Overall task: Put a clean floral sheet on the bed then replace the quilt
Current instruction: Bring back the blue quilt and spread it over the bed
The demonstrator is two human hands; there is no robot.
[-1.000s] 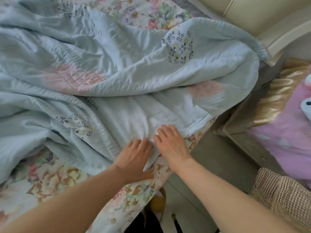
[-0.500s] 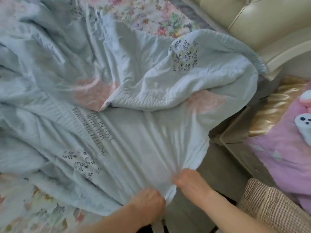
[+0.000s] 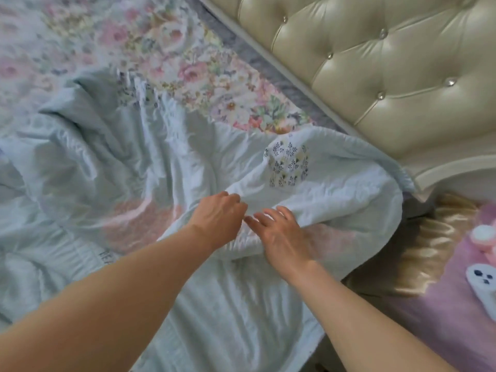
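Toward twelve o'clock I had reached from the pulled-down quilt [image 3: 335, 189] edge; left hand [image 3: 218, 216] curled into its fold, right hand [image 3: 281, 234] spread flat, sheet [image 3: 209, 76] already on.

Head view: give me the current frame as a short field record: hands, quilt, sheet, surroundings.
left hand: fingers curled at a fold of the quilt, apparently gripping it
right hand: fingers spread and relaxed, reaching onto the same fold
quilt: pale blue, rumpled, folded over on itself near the headboard end, not spread flat
floral sheet: on the mattress, exposed beyond the quilt
headboard: cream, tufted, upper right
pink cushion: beside the bed at right
task stage: sheet on; quilt not yet laid out
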